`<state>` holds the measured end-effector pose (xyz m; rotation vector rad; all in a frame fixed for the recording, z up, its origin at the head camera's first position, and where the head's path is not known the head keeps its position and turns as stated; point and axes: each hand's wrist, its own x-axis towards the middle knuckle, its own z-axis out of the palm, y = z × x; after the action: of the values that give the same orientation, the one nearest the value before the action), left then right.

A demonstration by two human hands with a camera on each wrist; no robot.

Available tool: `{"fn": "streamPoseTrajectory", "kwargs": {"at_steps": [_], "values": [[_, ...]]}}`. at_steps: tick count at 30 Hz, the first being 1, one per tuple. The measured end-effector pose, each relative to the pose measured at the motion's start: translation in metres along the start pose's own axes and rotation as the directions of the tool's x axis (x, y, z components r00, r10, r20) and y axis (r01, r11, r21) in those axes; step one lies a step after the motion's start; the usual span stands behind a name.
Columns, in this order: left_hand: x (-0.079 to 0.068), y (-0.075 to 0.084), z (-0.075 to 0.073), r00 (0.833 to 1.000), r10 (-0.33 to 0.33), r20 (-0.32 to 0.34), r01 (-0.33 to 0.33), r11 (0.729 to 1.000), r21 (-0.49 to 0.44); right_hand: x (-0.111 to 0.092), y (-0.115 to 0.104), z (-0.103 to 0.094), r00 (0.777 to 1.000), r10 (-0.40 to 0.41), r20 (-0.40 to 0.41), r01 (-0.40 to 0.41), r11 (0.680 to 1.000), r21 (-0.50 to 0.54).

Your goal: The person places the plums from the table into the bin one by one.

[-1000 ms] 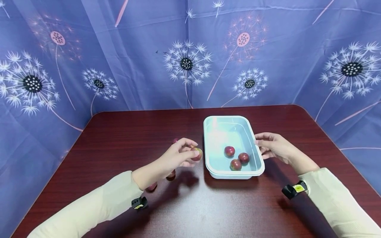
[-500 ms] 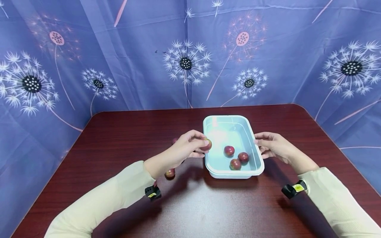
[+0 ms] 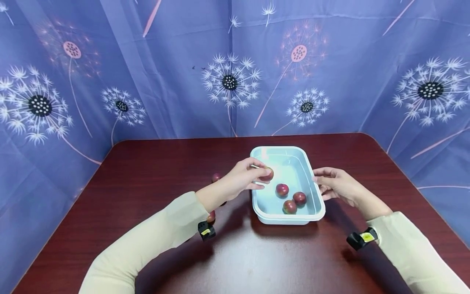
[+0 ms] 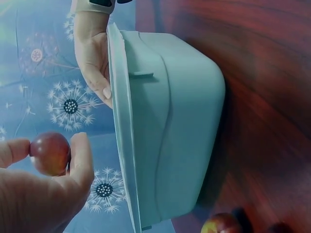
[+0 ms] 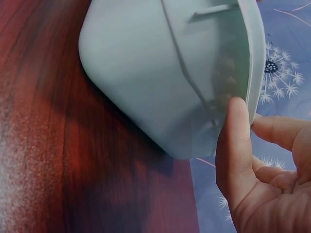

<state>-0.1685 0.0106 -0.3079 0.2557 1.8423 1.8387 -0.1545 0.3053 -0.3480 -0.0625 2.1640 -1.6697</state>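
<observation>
My left hand point(image 3: 242, 179) pinches a reddish plum point(image 3: 267, 174) between thumb and fingertips, over the left part of a pale blue plastic tub point(image 3: 290, 217). In the left wrist view the held plum point(image 4: 50, 154) shows a yellowish patch, apart from the tub's rim. Three more plums lie together on the tub's floor, one of them a dark red plum point(image 3: 299, 198) at the right. My right hand point(image 3: 341, 185) holds the tub's right rim. The right wrist view shows its thumb at the rim and a finger point(image 5: 236, 145) against the outer wall.
On the dark red wooden table, a plum point(image 3: 216, 177) lies left of the tub, and another plum point(image 3: 211, 216) is partly hidden by the left forearm. A blue dandelion-print curtain point(image 3: 176, 81) hangs around the table's back and sides.
My left hand has carried its plum rightward and up, from beside the tub across the left rim to above the inside. The right hand has stayed at the right rim.
</observation>
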Motion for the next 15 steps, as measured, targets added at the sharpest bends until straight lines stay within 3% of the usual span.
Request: {"fn": "streamPoseTrajectory", "kwargs": {"at_steps": [8, 15], "values": [[0.012, -0.003, 0.01, 0.999, -0.002, 0.034, 0.002, 1.0, 0.01, 0.0, 0.0, 0.002, 1.0, -0.002, -0.005, 0.002, 1.0, 0.004], [0.021, -0.004, 0.018, 0.997, -0.048, 0.059, 0.041, 0.993, 0.115, -0.001, 0.0, 0.002, 1.0, -0.004, -0.008, 0.004, 1.0, 0.0]]}}
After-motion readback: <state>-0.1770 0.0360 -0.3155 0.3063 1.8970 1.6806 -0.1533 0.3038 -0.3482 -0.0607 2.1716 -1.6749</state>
